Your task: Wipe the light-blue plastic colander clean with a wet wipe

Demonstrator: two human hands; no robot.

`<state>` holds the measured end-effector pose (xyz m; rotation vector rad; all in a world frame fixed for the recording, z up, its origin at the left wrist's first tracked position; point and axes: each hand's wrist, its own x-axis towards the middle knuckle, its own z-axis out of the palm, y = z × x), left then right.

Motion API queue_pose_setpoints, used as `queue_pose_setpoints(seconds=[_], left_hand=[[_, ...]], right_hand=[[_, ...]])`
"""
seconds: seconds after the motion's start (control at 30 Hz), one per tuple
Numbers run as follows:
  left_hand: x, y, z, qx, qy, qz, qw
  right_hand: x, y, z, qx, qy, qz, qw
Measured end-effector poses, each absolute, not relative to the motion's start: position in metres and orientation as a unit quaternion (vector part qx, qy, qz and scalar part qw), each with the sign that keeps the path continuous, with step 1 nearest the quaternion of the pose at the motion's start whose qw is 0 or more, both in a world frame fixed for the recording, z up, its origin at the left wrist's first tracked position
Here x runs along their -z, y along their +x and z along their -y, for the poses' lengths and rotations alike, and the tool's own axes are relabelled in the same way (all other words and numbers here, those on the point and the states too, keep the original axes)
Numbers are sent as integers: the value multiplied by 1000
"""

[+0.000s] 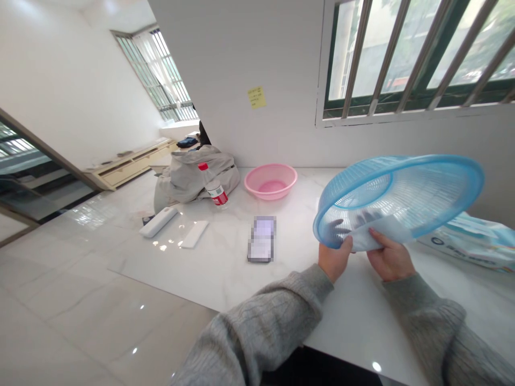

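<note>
A blue plastic colander [438,187] is held up tilted above the white table, its open side turned partly toward me. My left hand [335,259] grips its near left rim, the thumb in front and the other fingers showing dimly through the mesh. Against the near side of the rim, my right hand [390,258] pinches a white wipe [382,233] between thumb and fingers. The wipe is folded over the rim there. Part of the right hand's fingers is hidden behind the wipe and the colander.
On the marble-patterned table [225,279] lie a phone [261,239], a white box [195,234] and a long white case [159,222]. Further back are a pink basin [271,182], a red-capped bottle [215,187] and a grey cloth bag [177,177]. A wipes pack [478,244] lies at right.
</note>
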<state>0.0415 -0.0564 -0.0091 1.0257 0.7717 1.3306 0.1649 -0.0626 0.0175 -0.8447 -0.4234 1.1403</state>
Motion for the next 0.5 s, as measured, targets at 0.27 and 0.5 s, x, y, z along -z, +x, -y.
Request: queue_pose_setpoints(seconds=[0.27,0.5], left_hand=[[8,36,50,-592,424,-362,582],[5,38,54,-582,422,-345,604]], right_hand=[[-23,181,59,-477,-382,197,766],[-24,169,63,-499,-367,210,756]])
